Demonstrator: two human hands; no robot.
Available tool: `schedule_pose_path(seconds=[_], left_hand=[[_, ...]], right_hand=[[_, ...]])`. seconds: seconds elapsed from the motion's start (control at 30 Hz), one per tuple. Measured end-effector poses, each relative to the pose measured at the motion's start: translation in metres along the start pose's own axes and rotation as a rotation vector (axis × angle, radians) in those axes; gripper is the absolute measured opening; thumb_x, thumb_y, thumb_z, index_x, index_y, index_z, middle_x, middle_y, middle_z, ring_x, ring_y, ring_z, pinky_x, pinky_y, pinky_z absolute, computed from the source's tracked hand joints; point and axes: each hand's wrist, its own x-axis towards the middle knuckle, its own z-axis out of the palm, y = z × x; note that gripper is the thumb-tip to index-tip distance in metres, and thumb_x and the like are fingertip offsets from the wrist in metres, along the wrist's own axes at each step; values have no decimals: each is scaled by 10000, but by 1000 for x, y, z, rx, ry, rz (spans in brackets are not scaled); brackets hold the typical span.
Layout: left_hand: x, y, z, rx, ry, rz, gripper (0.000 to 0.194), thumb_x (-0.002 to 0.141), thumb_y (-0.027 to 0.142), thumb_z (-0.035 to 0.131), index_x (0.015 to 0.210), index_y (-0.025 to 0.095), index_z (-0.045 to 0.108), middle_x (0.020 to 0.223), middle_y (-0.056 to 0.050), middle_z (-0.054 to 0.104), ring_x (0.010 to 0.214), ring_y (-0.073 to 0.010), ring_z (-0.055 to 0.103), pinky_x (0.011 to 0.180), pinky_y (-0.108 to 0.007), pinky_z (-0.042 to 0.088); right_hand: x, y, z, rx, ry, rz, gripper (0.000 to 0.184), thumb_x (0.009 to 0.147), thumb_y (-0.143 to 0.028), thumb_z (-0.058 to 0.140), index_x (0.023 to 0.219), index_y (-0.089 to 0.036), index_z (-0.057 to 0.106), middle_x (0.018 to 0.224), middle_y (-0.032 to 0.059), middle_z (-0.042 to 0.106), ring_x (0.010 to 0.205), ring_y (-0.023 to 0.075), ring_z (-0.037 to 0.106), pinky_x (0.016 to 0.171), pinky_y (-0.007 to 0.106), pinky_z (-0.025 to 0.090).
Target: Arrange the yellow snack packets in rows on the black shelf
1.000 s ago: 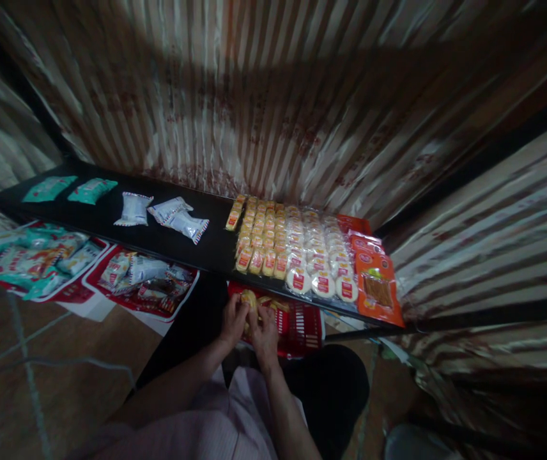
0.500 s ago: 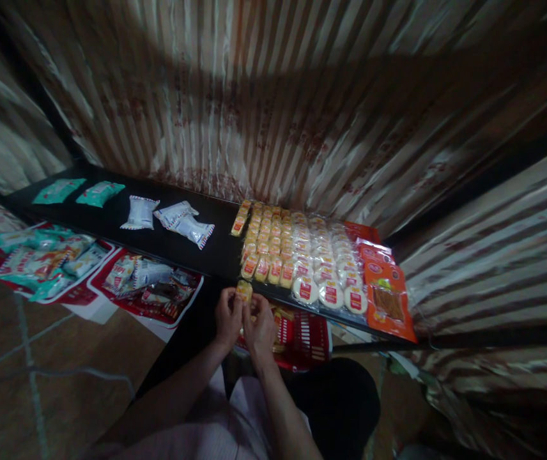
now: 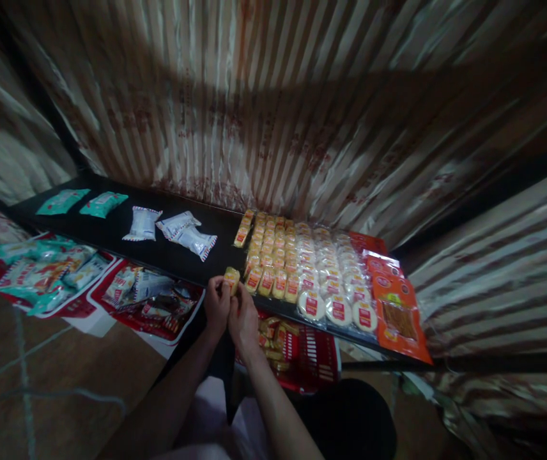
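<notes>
Item in hand: one yellow oblong packet [image 3: 231,279] with a red label. We are pinching it at the front edge of the black shelf [image 3: 151,257], just left of the nearest yellow packets; whether it is touching the shelf, we are not able to tell. Our left hand [image 3: 216,305] is gripping its left side narrowly between thumb and fingers; our right hand [image 3: 243,319] is closing its fingertips on the lower right side.

Containers, below the shelf front, left to right:
- Left red basket [image 3: 86,303], white-rimmed: holding a heap of teal and white-and-red snack bags [image 3: 38,275].
- Middle red basket [image 3: 180,328], white-rimmed: holding mixed small snack bags [image 3: 151,300], white, red and dark, lying jumbled.
- Right red basket [image 3: 321,358], slotted: holding loose yellow-wrapped packets [image 3: 273,338], gathering toward its left part; our right forearm is partly covering this basket.

On the shelf, left to right:
- Two teal bags [image 3: 104,204], lying flat and apart.
- Three white pillow packs [image 3: 142,223], one lying alone, two overlapping.
- Yellow packets in rows [image 3: 273,252], standing in four close columns, a shorter column lying just left.
- Round white packets [image 3: 338,310], forming three columns beside them.
- Orange pouches [image 3: 393,306], overlapping at the right end.
</notes>
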Motion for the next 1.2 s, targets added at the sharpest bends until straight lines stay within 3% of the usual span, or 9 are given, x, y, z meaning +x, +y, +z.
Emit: schedule_pose_path(seconds=[0.47,0.77,0.93,1.2], left_hand=[[41,-9,17,0,-77,-33,131,809,265,478,888,202,561,914,-54,663,849,-171,626,780,-283,488],[66,-19,31,1,-113,-12,113,780,248,526,858,221,603,867,-50,672,876,-195,621,809,-307,483],[75,-21,38,-44,-113,-40,82,747,229,572,815,238,618,827,-46,673,869,-204,621,759,-287,490],[86,-23,44,6,-159,51,167,823,292,483,898,200,600,864,-50,667,831,-183,618,794,-318,492]], right_hand=[[28,14,30,70,3,39,463,825,-200,337,1225,-136,561,1142,135,654,1041,202,616,914,343,471],[47,10,42,119,52,83,496,903,-378,297,1217,-92,553,1227,180,598,1153,237,546,993,401,405],[57,9,49,145,40,9,480,924,-396,272,1215,-134,550,1190,144,619,1149,209,547,976,362,422],[71,13,60,151,65,59,504,909,-400,264,1219,-111,538,1244,173,578,1199,232,508,1036,429,376]])
